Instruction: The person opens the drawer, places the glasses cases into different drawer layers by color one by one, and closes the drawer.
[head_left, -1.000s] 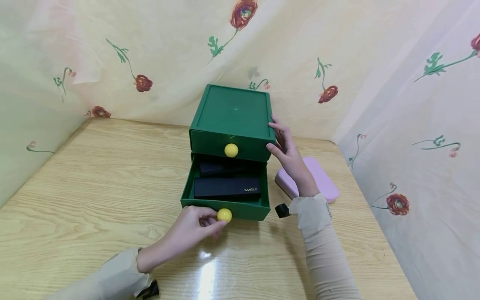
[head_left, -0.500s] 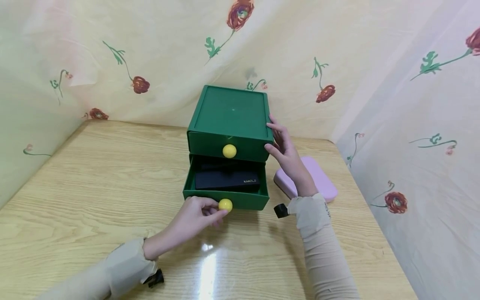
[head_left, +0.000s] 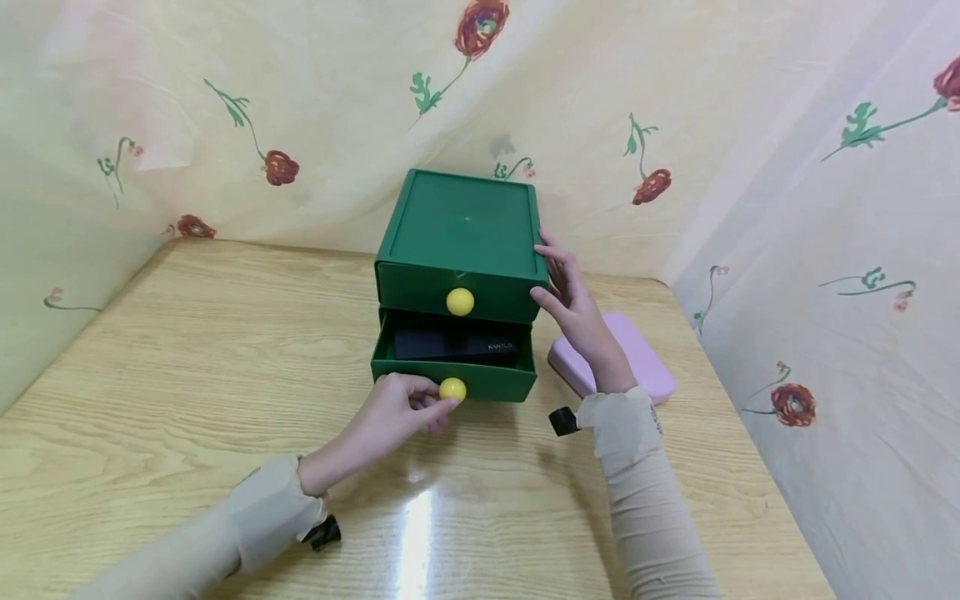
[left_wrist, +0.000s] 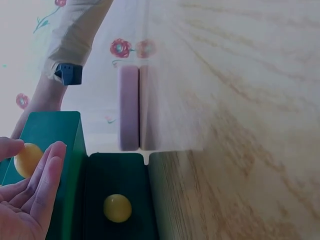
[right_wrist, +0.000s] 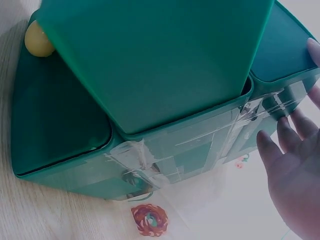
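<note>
1. Pale cloth (head_left: 337,125) printed with red flowers hangs behind the table and along both sides.
2. The wooden table (head_left: 225,350) carries everything, its front part shiny with reflected light.
3. A green cabinet (head_left: 465,225) with three drawers stands near the back of the table, clear tape (right_wrist: 230,130) on its right side.
4. Its middle drawer (head_left: 495,383) sticks out partway; the top and bottom ones sit in.
5. A pink case (head_left: 645,358) lies right of the cabinet, partly under the right forearm.
6. A dark box (head_left: 457,343) with small lettering lies crosswise inside the middle drawer.
7. The right hand (head_left: 577,304), fingers spread, rests against the cabinet's upper right side, thumb at the front edge.
8. The left hand (head_left: 393,412) pinches the middle drawer's yellow knob (head_left: 452,389) between thumb and fingers.
9. Matching knobs mark the top drawer (head_left: 405,287) and bottom drawer (left_wrist: 120,175).
</note>
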